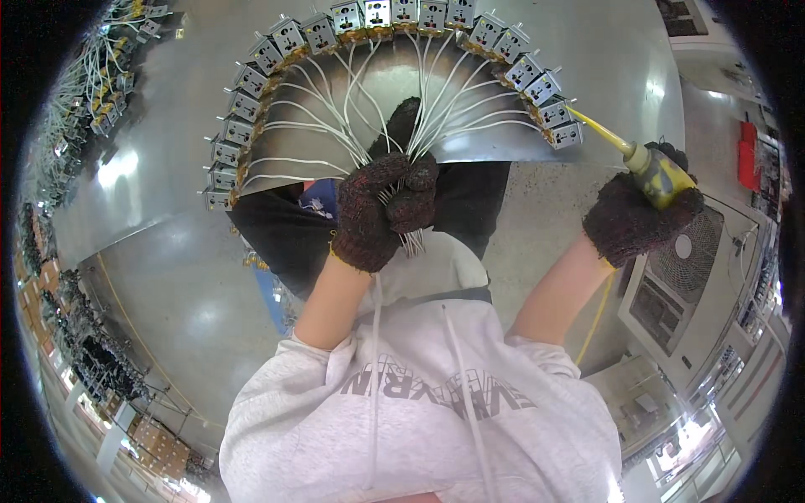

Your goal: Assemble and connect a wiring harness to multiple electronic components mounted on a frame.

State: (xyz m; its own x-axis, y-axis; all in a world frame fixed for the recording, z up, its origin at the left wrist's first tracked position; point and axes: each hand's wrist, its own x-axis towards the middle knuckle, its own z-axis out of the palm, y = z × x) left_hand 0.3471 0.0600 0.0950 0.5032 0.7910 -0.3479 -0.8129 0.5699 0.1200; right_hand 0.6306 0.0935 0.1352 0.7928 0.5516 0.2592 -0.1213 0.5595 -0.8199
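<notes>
My left hand [381,197], in a dark knitted glove, is closed round a bunch of white wires [352,138]. From it the wires fan out to an arc of small silver metal box-shaped parts [319,35] on the metal table, and their loose ends stick out below my fist. My right hand [641,210], gloved the same way, grips a yellow squeeze bottle [662,178] with a long thin nozzle. The nozzle's tip points up and left, at or just above the metal boxes at the arc's right end; whether it touches one I cannot tell.
A large heap of similar wired parts [84,109] lies along the table's left side. The shiny metal table [168,151] ends just above my lap. On the right stands a pale machine with a round fan grille [683,247]; a red object [749,155] is farther off.
</notes>
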